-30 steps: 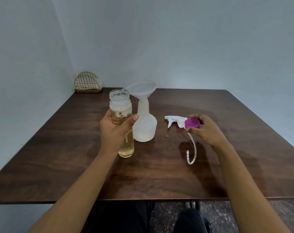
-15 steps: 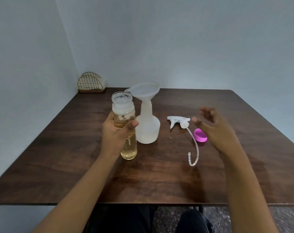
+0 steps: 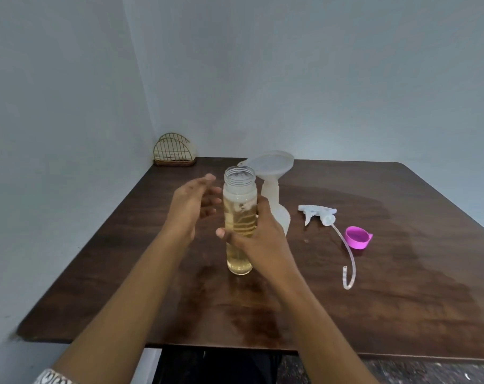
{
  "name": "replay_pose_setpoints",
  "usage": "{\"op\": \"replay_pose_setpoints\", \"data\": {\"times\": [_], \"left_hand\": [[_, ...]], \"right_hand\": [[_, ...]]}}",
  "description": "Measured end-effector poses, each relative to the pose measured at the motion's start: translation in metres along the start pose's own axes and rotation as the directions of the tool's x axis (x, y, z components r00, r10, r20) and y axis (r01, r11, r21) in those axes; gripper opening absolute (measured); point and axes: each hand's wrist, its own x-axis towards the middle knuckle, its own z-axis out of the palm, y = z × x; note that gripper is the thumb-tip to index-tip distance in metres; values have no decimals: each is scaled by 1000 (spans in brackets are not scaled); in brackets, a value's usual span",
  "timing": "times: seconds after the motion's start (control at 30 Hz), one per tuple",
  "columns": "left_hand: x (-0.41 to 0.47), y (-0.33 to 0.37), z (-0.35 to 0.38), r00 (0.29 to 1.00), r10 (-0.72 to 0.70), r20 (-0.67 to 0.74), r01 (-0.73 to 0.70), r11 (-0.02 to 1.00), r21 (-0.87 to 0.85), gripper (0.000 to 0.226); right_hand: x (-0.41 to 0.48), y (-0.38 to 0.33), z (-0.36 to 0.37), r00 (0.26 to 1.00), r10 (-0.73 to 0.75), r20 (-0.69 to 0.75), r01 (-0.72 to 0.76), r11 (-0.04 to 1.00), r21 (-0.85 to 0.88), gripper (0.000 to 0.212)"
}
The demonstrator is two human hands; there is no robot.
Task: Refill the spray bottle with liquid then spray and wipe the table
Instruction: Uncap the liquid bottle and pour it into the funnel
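**Right hand grips the open refill bottle; left hand loose beside it**

The refill bottle (image 3: 239, 220) stands upright on the table (image 3: 401, 286), long axis vertical, its uncapped threaded mouth pointing straight up. It is clear plastic, holding pale amber liquid to about its shoulder, with a band of foam on top. The right hand (image 3: 259, 239) is wrapped around its middle from the 3 o'clock side, thumb across the front. The left hand (image 3: 192, 209) is at 9 o'clock, just beside the bottle, fingers spread and holding nothing.

Behind, at 1 o'clock, the translucent spray bottle (image 3: 275, 206) stands upright with a white funnel (image 3: 271, 164) seated in its neck, tilted slightly. At 3 o'clock the spray head (image 3: 317, 214) lies on its side, nozzle toward 9 o'clock, its dip tube (image 3: 350, 261) curving toward 6 o'clock. The pink cap (image 3: 357, 237) lies just right of the tube.
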Motion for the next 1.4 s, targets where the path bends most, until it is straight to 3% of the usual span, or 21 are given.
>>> {"op": "replay_pose_setpoints", "data": {"times": [0.1,0.27,0.63,1.1,1.4], "left_hand": [[15,20,10,982,-107,156,93,991,97,26],[31,33,22,953,-191,234,201,979,-21,28],[32,41,38,972,-116,203,153,973,-174,8],[29,49,38,983,-99,155,109,992,-61,13],[31,56,42,982,-87,168,93,995,-30,7]], "right_hand": [[1,-1,10,995,-4,-99,1,1000,-25,64],[1,-2,10,987,-26,-158,8,994,-111,53],[-13,-6,-25,993,-97,-73,80,976,-204,54],[37,-46,-144,977,-164,-134,128,962,-240,59],[73,-18,-166,991,-118,-64,77,892,-446,45]]}}
